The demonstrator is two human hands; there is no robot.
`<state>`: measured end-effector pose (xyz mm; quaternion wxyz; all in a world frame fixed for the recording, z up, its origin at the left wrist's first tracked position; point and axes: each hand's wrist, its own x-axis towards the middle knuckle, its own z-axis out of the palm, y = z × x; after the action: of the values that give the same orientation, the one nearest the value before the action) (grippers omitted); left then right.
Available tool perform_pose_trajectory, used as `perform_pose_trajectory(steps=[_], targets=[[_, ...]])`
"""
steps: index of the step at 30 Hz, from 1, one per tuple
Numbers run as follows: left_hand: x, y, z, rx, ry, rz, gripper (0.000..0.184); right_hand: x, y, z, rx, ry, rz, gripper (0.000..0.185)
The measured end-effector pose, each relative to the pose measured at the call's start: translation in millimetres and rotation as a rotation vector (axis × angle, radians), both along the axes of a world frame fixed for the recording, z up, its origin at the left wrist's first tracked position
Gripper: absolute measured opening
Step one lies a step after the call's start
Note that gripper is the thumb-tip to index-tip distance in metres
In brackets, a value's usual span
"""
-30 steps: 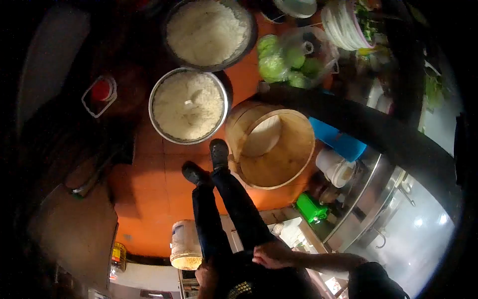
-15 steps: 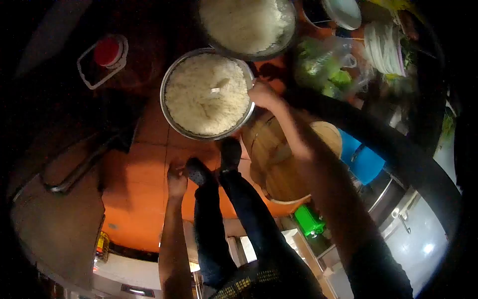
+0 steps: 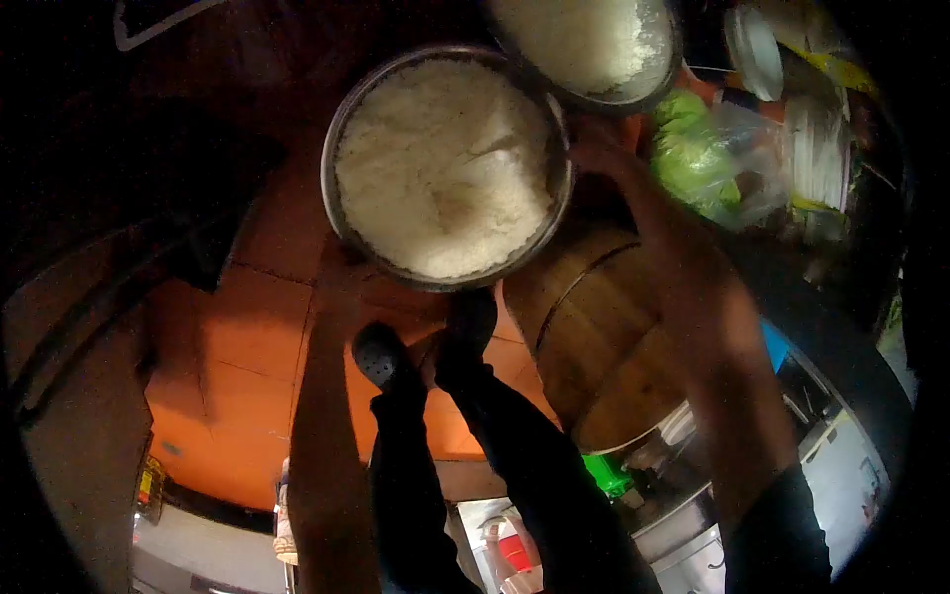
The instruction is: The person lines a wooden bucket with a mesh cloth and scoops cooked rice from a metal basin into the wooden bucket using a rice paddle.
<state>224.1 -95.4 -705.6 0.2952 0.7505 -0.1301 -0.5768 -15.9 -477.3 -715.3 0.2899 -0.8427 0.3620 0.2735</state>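
Metal pot (image 3: 330,183) of rice (image 3: 445,163) looks heavy, best held at three and eight o'clock, where I cannot tell whether right hand (image 3: 601,155) or left hand (image 3: 340,259) has fingers grasping.

Green vegetables (image 3: 693,163) lie in a clear plastic bag (image 3: 758,163).

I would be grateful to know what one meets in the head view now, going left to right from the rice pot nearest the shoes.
Rice pot → right hand → green vegetables → pale stack.
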Motion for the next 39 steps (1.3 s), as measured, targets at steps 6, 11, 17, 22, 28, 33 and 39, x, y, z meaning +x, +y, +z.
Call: perform_pose_trajectory(steps=[6, 11, 17, 22, 28, 33, 39], targets=[[23.9, 71.9, -14.0, -0.236, 0.103, 0.217, 0.054, 27.2, 56.4, 28.3, 0.305, 0.116, -0.107, 0.043], [18.1, 112.0, 100.7, 0.011, 0.101, 0.291, 0.056, 4.6, 121.2, -16.0, 0.178, -0.036, 0.276, 0.028], [28.8, 169.3, 232.1, 0.078, 0.086, 0.438, 0.07, 41.0, 212.6, 128.4, 0.433, 0.06, -0.398, 0.032], [60.8, 121.2, 219.7, 0.058, 0.074, 0.252, 0.075, -19.4, 212.3, 163.1, 0.398, -0.236, -0.58, 0.03], [82.0, 133.3, 244.5, -0.023, 0.063, 0.007, 0.066, -66.5, 282.6, 224.4, 0.372, -0.223, -0.837, 0.05], [108.4, 134.6, 241.1, 0.045, 0.106, -0.027, 0.062, -60.8, 293.7, 226.4, 0.299, -0.256, -0.932, 0.04], [108.2, 126.9, 246.2, -0.039, 0.054, -0.149, 0.054, -48.0, 303.0, 213.7, 0.321, -0.126, -0.967, 0.035]])
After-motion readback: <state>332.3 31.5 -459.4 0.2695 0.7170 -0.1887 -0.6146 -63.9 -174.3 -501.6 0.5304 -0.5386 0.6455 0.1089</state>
